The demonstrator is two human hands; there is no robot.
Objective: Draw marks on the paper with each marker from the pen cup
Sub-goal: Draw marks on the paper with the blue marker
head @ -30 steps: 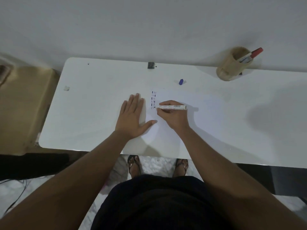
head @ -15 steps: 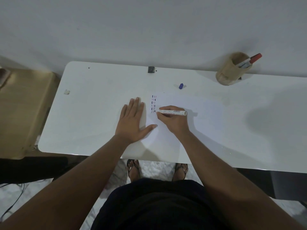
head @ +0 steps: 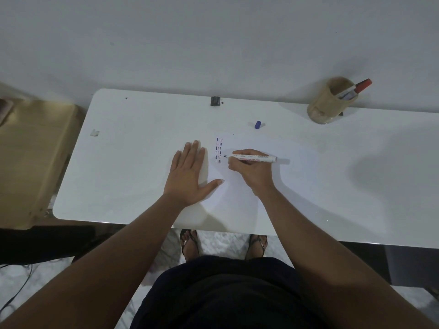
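Head view: marker [head: 251, 158] is gripped in right hand [head: 251, 170], tip at marks on paper [head: 237, 198] pinned by flat, spread left hand [head: 190, 176] — marking underway; next, prob. swapped at cup [head: 329, 104].

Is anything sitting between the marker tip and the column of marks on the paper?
Nothing visible does. The marker in the right hand points at the marks across bare paper. The left hand lies flat on the far side of them, and the blue cap lies beyond the sheet.
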